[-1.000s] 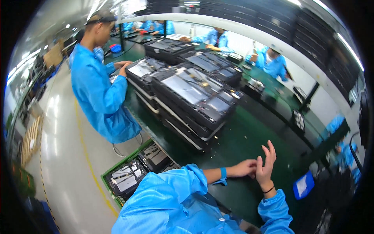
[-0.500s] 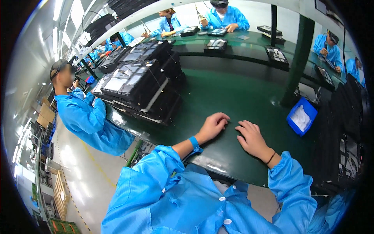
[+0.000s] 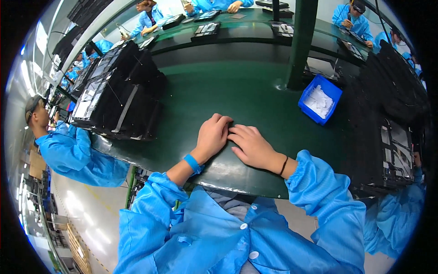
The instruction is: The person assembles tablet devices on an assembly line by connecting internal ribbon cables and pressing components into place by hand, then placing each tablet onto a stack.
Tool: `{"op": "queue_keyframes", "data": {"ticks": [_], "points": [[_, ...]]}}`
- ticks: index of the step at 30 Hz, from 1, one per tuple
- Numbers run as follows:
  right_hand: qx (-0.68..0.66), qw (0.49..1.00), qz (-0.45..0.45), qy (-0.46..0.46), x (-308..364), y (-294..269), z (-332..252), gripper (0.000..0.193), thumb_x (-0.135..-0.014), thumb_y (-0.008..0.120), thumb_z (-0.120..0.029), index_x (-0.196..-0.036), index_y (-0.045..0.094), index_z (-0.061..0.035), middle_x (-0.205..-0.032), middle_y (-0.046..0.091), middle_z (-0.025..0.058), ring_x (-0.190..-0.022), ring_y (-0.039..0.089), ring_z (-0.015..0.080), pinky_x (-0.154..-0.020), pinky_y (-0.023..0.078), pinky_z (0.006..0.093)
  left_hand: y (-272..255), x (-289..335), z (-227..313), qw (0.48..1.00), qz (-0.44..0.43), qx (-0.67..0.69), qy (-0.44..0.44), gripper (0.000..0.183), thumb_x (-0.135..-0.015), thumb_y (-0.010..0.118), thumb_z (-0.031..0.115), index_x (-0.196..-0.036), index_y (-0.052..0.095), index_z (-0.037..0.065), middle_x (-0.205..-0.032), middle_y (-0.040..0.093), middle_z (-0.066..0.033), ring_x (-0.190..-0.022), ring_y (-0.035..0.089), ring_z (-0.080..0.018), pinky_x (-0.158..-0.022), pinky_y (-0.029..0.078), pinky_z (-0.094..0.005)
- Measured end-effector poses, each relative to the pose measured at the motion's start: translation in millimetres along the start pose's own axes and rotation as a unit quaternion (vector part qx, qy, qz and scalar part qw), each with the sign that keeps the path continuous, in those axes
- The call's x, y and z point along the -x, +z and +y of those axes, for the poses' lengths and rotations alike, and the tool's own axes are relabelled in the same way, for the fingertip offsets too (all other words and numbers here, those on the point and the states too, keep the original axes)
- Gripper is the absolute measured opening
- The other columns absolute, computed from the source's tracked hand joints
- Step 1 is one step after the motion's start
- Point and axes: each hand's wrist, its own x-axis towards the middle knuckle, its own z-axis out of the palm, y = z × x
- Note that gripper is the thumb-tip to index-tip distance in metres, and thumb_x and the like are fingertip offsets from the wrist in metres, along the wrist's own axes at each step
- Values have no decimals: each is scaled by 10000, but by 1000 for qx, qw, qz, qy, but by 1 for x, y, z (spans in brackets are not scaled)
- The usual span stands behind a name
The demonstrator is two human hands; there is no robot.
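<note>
My left hand (image 3: 213,137) rests on the green table (image 3: 246,84), its fingers loosely bent and nothing visible in them. A blue band circles that wrist. Beside it, with fingertips close to or touching the left fingers, lies my right hand (image 3: 253,147). Its fingers are stretched out and its thumb is apart; a thin dark band is on the wrist. Nothing shows in this hand either. Both hands are near the table's front edge, in front of my body.
Stacked black panel-like devices (image 3: 123,100) stand at the left, with another black stack (image 3: 388,118) at the right. A blue bin (image 3: 311,113) holds white pieces beside a green post (image 3: 301,50). One co-worker (image 3: 64,146) is at the left; several others work across the table.
My hands have come together from being a little apart. The whole view has shifted, so the stacks and bin appear further left.
</note>
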Motion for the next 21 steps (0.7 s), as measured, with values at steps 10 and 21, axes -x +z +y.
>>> {"op": "queue_keyframes", "data": {"ticks": [10, 21], "points": [[-77, 994, -41, 69, -3, -12, -5, 231, -789, 624, -129, -1004, 589, -52, -1209, 536, 131, -1221, 441, 309, -1005, 320, 441, -4, 1, 10, 989, -131, -63, 35, 449, -786, 585, 157, -1213, 502, 46, -966, 523, -177, -821, 584, -359, -673, 492, -429], [-119, 981, -49, 145, -14, -15, -3, 131, -804, 614, -91, -929, 639, -60, -1175, 582, 103, -1188, 476, 298, -999, 337, 418, -8, -7, -16, 984, -118, 115, 71, 331, -790, 563, 96, -1121, 568, 79, -864, 563, -128, -730, 603, -325, -593, 497, -414]]}}
